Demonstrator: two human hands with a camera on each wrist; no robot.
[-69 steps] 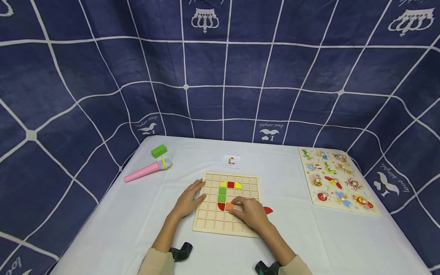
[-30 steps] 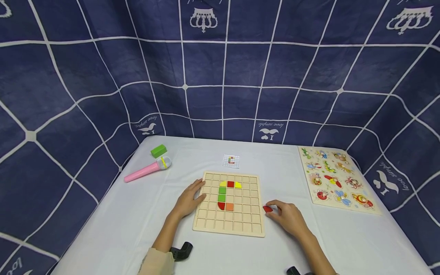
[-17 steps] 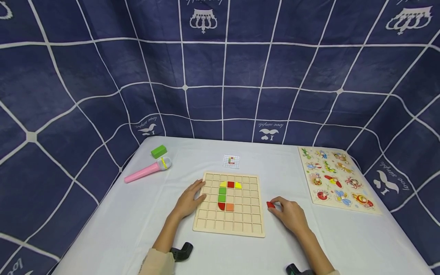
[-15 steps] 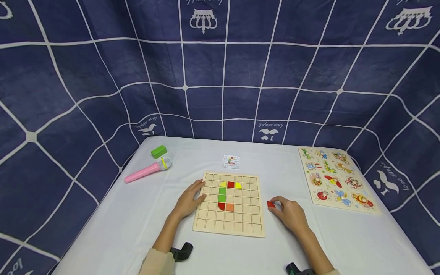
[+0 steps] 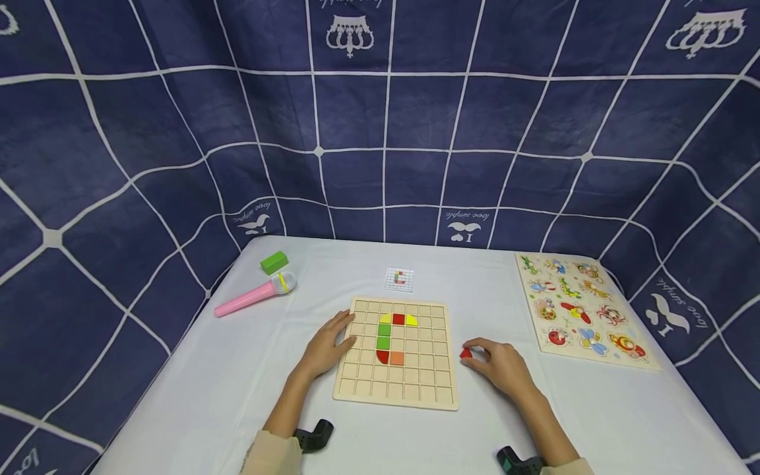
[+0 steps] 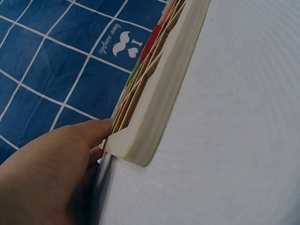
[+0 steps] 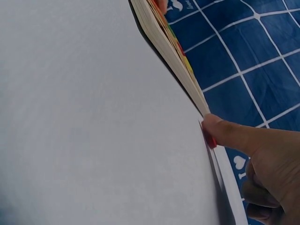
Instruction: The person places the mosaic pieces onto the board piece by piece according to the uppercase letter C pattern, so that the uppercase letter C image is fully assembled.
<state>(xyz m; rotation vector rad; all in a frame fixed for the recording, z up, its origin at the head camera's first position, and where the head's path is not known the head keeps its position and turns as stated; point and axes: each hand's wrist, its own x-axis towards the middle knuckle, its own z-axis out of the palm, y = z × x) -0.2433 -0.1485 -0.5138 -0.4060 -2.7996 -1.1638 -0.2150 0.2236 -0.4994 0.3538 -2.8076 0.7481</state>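
A wooden grid board [image 5: 362, 379] lies in the middle of the table. Set in its cells are yellow corner pieces [image 5: 411, 320], a red square [image 5: 398, 319], two green squares [image 5: 383, 336], a red quarter-circle piece [image 5: 382, 357] and an orange square [image 5: 396, 358]. My left hand [image 5: 323, 346] rests at the board's left edge, fingers and thumb spread and touching the rim. Just off the right edge, my right hand [image 5: 501, 366] pinches another red rounded piece [image 5: 466, 353] between thumb and fingers. In the right wrist view, the thumb covers part of this piece [image 7: 209, 137].
Behind the board lies a small pattern card [image 5: 400, 279]. A pink toy microphone [image 5: 249, 299] and a green block [image 5: 274, 262] are at the back left. An insect picture puzzle board [image 5: 584, 310] lies at the right. A dark checked curtain [image 5: 380, 119] surrounds the table.
My right hand has left the orange square on the board, moved right and taken hold of the red rounded piece. The piece has since turned in its fingers. My left hand has stayed put.
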